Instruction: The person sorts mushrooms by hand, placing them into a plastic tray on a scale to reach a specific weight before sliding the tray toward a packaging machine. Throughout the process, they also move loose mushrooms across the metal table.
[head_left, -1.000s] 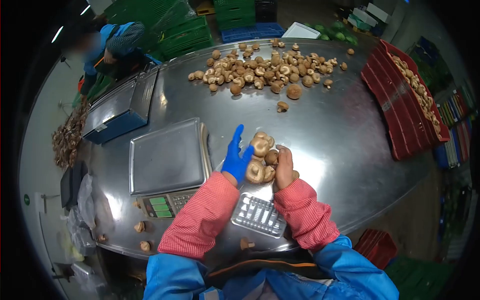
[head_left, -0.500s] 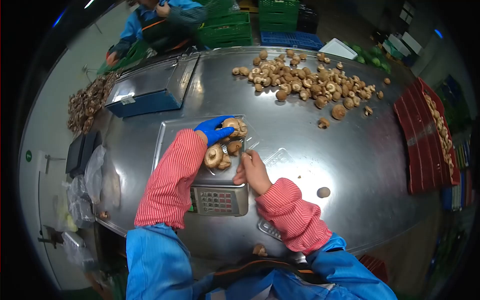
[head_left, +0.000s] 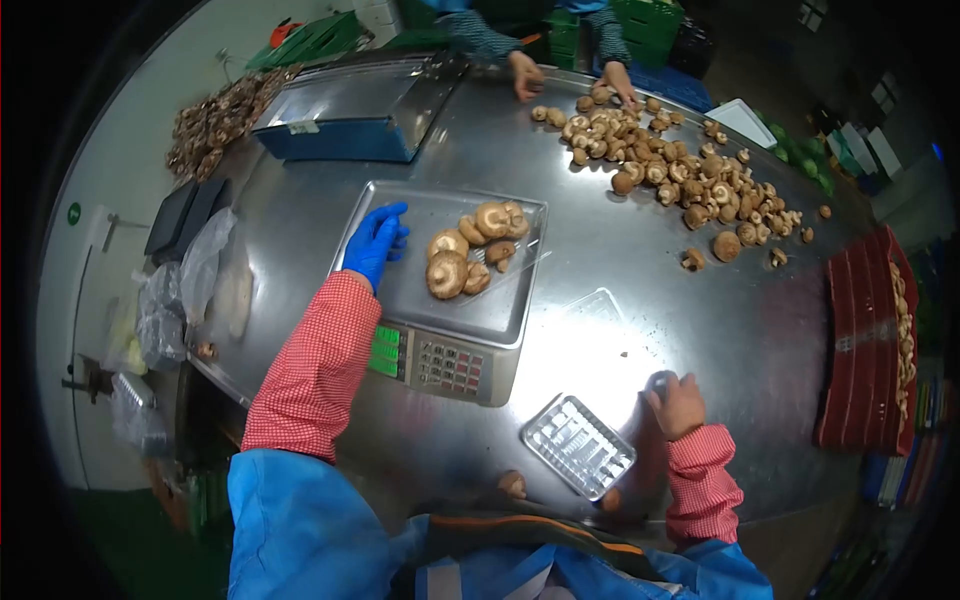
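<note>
A clear tray of brown mushrooms (head_left: 470,250) sits on the steel pan of a weighing scale (head_left: 450,310). My left hand (head_left: 377,243), in a blue glove, rests with its fingers spread on the pan's left edge, just left of the mushrooms and holding nothing. My bare right hand (head_left: 678,403) is far to the right on the steel table (head_left: 620,270). Its fingers curl down onto the surface, and what is under them is hidden. An empty clear plastic tray (head_left: 578,445) lies between that hand and the scale's keypad (head_left: 445,365).
A large pile of loose mushrooms (head_left: 680,170) covers the far side of the table, where a co-worker's hands (head_left: 525,75) sort it. A red crate (head_left: 865,340) with mushrooms stands at the right. A second blue-based scale (head_left: 350,120) and plastic bags (head_left: 190,280) are on the left.
Both hands have let go of the mushroom tray, which now rests on the scale. My left hand moved to the pan's left edge. My right hand moved right to where a loose mushroom lay.
</note>
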